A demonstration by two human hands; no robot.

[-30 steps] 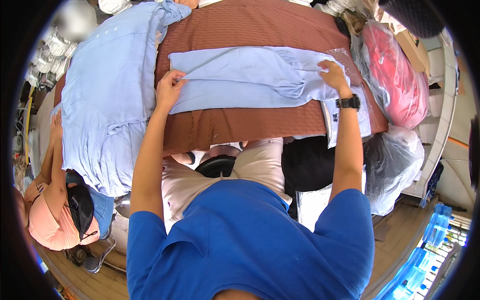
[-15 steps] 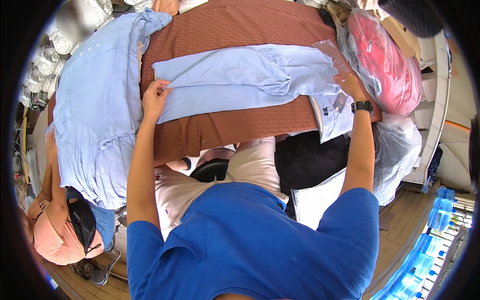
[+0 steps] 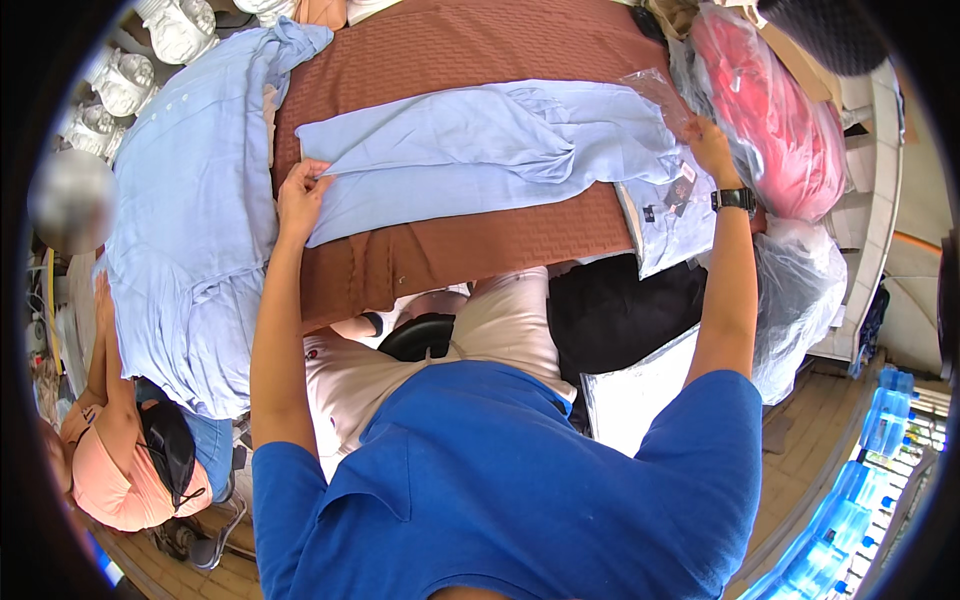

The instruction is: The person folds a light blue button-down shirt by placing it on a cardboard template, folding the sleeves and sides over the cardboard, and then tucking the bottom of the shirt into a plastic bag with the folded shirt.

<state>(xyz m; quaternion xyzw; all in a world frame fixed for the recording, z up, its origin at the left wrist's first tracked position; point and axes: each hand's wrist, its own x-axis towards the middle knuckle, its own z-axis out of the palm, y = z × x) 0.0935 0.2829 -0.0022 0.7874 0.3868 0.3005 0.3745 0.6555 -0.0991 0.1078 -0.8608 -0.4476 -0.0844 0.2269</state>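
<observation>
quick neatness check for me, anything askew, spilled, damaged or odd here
Mildly: the long light-blue garment has bunched folds just right of its middle, uneven beside its flatter left end. The packaged item juts past the near edge of the brown cloth. No spill or damage shows.

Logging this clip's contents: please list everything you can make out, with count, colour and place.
Laid-out garment: 1, light blue, on the tablecloth
Garment pile: count unclear, light blue, left
Tablecloth: 1, brown, centre
Packaged garment: 1, light blue, tablecloth's near right corner
Filled plastic bag: 1, clear over red, right
Second plastic bag: 1, clear, below the first
Ornate pieces: several, white, upper left
Bottles: several, blue, lower right
Co-worker: 1, peach top, lower left
Shirt: 1, blue, bottom centre
Watch: 1, black, right wrist
Left hand: 1, bare, pinching the laid-out garment's left end
Right hand: 1, bare, by its right end
</observation>
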